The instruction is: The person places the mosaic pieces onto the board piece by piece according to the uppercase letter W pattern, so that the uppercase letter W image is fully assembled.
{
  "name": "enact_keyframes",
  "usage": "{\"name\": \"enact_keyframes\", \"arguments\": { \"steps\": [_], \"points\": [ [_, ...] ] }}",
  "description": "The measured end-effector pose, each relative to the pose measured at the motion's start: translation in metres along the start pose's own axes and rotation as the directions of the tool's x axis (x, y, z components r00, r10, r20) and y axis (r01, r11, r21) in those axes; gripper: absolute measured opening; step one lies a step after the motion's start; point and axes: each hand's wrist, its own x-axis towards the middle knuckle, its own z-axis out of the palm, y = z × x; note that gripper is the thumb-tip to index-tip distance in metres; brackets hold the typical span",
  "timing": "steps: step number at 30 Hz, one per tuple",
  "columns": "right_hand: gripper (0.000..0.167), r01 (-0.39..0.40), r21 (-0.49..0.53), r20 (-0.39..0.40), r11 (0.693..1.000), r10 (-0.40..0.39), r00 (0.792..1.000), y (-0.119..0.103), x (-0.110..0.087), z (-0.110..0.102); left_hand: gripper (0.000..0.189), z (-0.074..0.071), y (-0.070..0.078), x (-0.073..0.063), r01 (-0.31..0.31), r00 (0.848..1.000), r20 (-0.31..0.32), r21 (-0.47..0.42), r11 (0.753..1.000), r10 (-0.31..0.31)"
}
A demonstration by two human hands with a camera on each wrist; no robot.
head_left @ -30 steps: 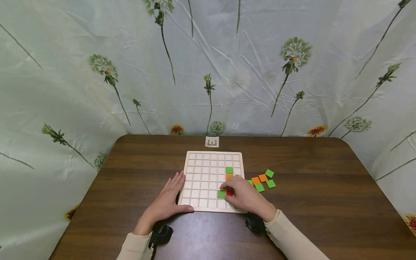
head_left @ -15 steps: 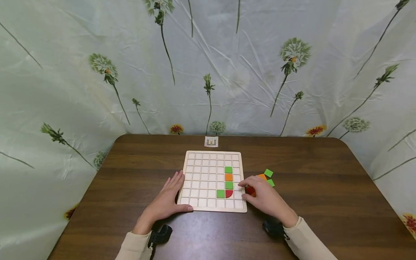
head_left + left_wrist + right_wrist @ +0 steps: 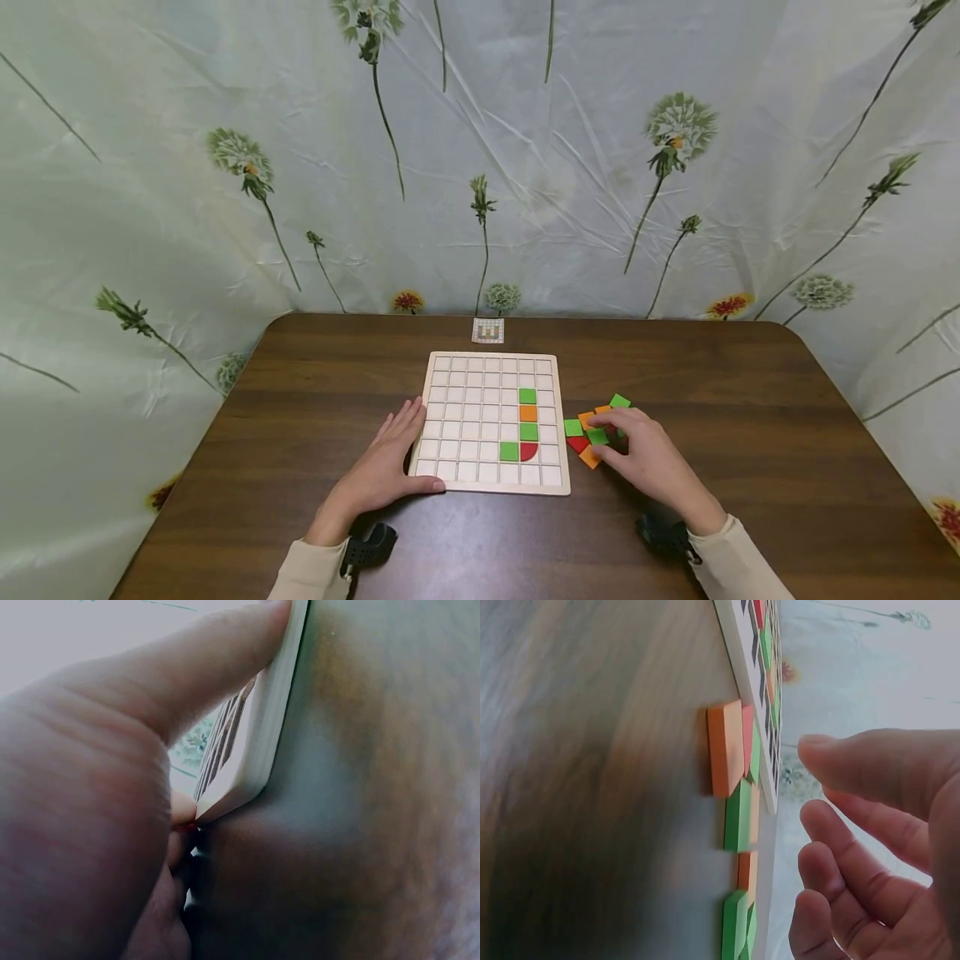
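Observation:
A pale wooden grid board (image 3: 468,425) lies on the table, with green and orange squares and a red rounded piece (image 3: 528,452) in some cells toward its right side. My left hand (image 3: 386,457) rests against the board's left edge, fingers straight; its thumb (image 3: 217,656) lies on the rim at the near corner. To the right of the board, my right hand (image 3: 652,454) hovers over a group of loose green, orange and red tiles. Nothing shows between its loosely bent fingers in the right wrist view. An orange tile (image 3: 726,750) and a green tile (image 3: 739,814) lie below them; the hand hides part of the group.
A small printed card (image 3: 488,331) lies behind the board near the table's far edge. The brown wooden table (image 3: 750,400) meets a curtain (image 3: 555,167) with dandelion prints at the back. Black wrist cameras (image 3: 371,546) sit at both wrists.
My right hand has drawn back from the board to the loose tiles on its right, uncovering a green square above the red piece. My left hand has stayed put.

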Motion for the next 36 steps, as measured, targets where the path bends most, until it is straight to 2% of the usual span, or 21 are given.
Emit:
{"name": "enact_keyframes", "arguments": {
  "steps": [6, 15, 26, 36],
  "points": [
    [0.029, -0.028, -0.008, -0.028, 1.000, 0.028, 0.999, 0.007, -0.002, -0.003, 0.122, 0.000, -0.001, 0.000, 0.005, 1.000, 0.008, 0.000, 1.000, -0.005],
    [0.028, -0.048, -0.012, -0.018, 0.999, 0.048, 0.999, 0.015, -0.003, -0.005, 0.121, -0.001, 0.000, 0.002, -0.002, 1.000, -0.002, 0.003, 1.000, 0.002],
    [0.027, -0.083, -0.019, 0.072, 0.996, 0.084, 0.994, 0.006, -0.006, 0.000, 0.121, 0.001, -0.001, -0.001, 0.006, 1.000, 0.003, -0.004, 1.000, -0.006],
    [0.031, -0.090, -0.038, 0.062, 0.995, 0.092, 0.994, 0.003, -0.007, 0.006, 0.121, 0.001, -0.001, 0.000, 0.004, 1.000, 0.008, 0.001, 1.000, -0.004]
  ]
}}
